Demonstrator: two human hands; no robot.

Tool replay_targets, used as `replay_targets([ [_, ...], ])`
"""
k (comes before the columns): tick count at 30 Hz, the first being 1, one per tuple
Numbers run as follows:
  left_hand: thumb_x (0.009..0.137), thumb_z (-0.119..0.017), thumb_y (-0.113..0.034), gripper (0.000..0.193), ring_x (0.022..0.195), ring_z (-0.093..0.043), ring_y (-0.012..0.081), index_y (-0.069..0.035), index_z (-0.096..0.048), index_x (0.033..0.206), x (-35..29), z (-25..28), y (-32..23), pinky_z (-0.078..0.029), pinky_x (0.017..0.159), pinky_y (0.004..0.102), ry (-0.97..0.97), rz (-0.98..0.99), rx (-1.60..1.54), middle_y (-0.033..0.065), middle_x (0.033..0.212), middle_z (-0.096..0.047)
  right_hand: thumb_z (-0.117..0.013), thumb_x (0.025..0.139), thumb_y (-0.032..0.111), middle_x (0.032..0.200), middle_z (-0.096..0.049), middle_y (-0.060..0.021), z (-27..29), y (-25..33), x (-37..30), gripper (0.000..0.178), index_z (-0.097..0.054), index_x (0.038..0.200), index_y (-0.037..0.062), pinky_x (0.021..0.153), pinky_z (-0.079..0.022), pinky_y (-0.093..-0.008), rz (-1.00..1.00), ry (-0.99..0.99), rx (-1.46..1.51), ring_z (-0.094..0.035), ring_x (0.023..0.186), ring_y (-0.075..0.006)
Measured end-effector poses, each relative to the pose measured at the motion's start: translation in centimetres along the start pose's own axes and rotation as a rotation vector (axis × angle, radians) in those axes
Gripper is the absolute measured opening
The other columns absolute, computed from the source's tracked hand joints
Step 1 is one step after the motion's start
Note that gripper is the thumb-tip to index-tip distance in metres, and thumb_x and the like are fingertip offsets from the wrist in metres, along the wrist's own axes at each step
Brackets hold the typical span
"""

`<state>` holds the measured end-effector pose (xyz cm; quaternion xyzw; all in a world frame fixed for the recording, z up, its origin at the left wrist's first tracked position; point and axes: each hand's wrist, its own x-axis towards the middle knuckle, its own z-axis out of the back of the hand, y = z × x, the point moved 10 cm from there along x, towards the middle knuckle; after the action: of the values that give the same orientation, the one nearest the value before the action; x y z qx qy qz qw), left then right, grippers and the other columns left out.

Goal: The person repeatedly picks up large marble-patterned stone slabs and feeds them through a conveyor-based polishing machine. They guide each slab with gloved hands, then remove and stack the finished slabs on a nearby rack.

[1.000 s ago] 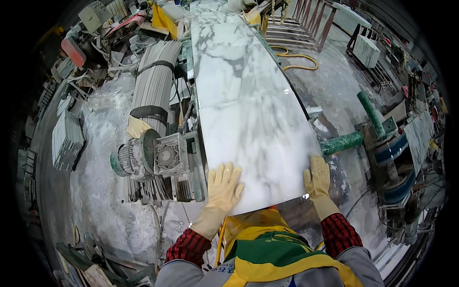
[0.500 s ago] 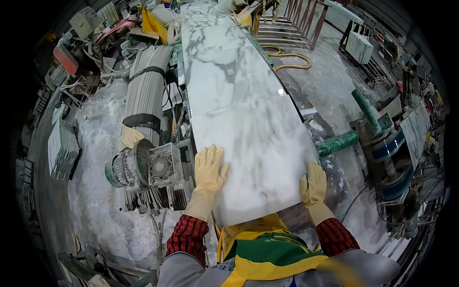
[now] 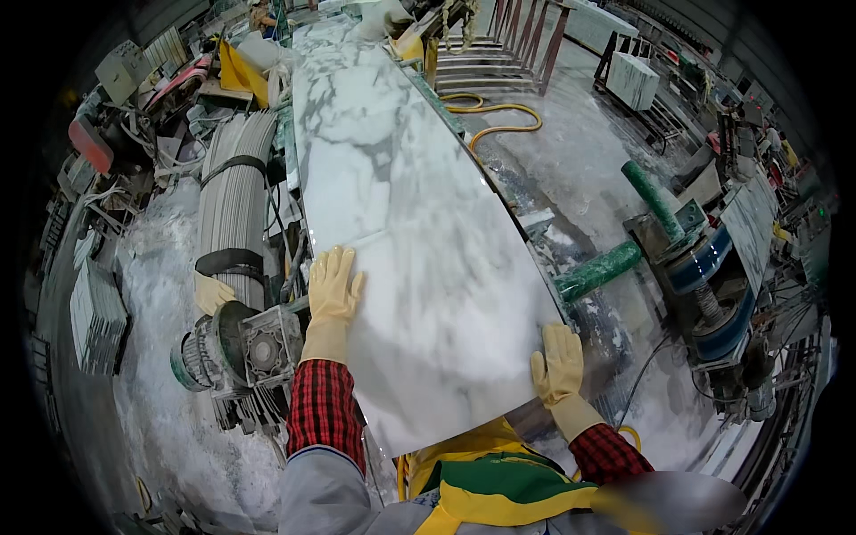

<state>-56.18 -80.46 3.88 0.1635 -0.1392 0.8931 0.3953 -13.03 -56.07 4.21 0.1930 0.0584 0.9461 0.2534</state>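
A long white marble slab (image 3: 401, 205) with grey veins runs away from me down the middle of the view. My left hand (image 3: 333, 285), in a pale yellow rubber glove, lies flat on the slab's left edge, fingers spread. My right hand (image 3: 558, 364), gloved the same, presses against the slab's near right corner. Both sleeves are red plaid under a grey jacket, above a yellow and green apron (image 3: 486, 481).
A grey electric motor and gearbox (image 3: 234, 349) with a ribbed cylinder (image 3: 234, 192) stand left of the slab. Green rollers (image 3: 599, 271) and a blue machine (image 3: 713, 285) are on the right. A yellow hose (image 3: 499, 116) lies on the wet, dusty floor. Cut slabs (image 3: 94, 316) are stacked far left.
My left hand has reached farther up the slab's left edge. The slab's near end now lies closer to my body, and my right hand stays at its right corner.
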Motion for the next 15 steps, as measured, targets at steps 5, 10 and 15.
replay_targets([
  [5,0.103,-0.071,-0.036,0.063,0.154,-0.044,0.0461,-0.010,-0.055,0.159,-1.6,1.7,-1.9,-0.032,0.131,0.0557,0.025,0.018,-0.017,0.0227,0.166,-0.051,-0.064,0.102,0.034,0.159,-0.057,-0.0250,0.0,-0.3,-0.5,0.063,-0.056,0.155,0.0010,0.127,-0.033,-0.0633,0.002,-0.019,0.020,-0.050,0.147,-0.0488],
  [10,0.099,-0.073,-0.028,0.065,0.147,-0.047,0.0500,-0.005,-0.054,0.156,-7.6,4.3,-5.6,-0.034,0.128,0.0578,-0.018,-0.006,-0.095,0.0293,0.159,-0.053,-0.066,0.102,0.034,0.158,-0.059,-0.0253,-0.6,-0.7,-1.4,0.064,-0.057,0.156,0.0011,0.127,-0.034,-0.0641,0.025,-0.067,-0.005,-0.052,0.147,-0.0501],
  [15,0.102,-0.070,-0.028,0.067,0.155,-0.040,0.0529,-0.004,-0.051,0.162,-15.0,6.4,-9.3,-0.030,0.132,0.0602,0.068,0.004,-0.215,0.0319,0.167,-0.047,-0.068,0.102,0.030,0.156,-0.062,-0.0249,-0.3,-0.6,-2.2,0.062,-0.058,0.156,0.0011,0.127,-0.036,-0.0638,0.090,-0.174,-0.049,-0.055,0.146,-0.0494],
])
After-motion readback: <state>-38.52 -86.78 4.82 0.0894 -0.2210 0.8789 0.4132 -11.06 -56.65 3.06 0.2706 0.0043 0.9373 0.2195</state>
